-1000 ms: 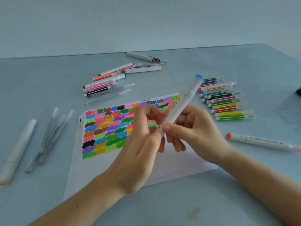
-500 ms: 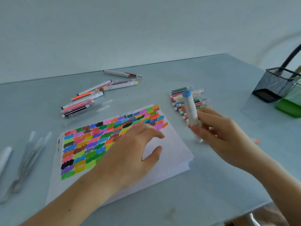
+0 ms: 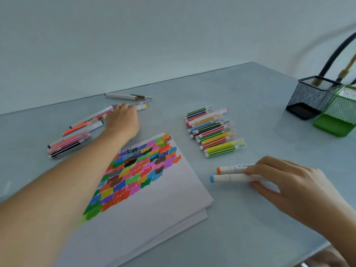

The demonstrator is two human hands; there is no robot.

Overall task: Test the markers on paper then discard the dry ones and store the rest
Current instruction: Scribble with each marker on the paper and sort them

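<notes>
Blue-capped marker (image 3: pixel 231 178) flat on table, right hand (image 3: pixel 289 187) fingers pinching it.

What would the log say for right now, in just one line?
left hand: reaching into far marker pile | right hand: setting blue-capped marker beside orange-capped marker | paper: swatches filled

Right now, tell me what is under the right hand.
Under the right hand lie two white markers side by side: the blue-capped marker and the orange-capped marker. Their cap ends stick out to the left; the fingers cover their far ends.
</notes>
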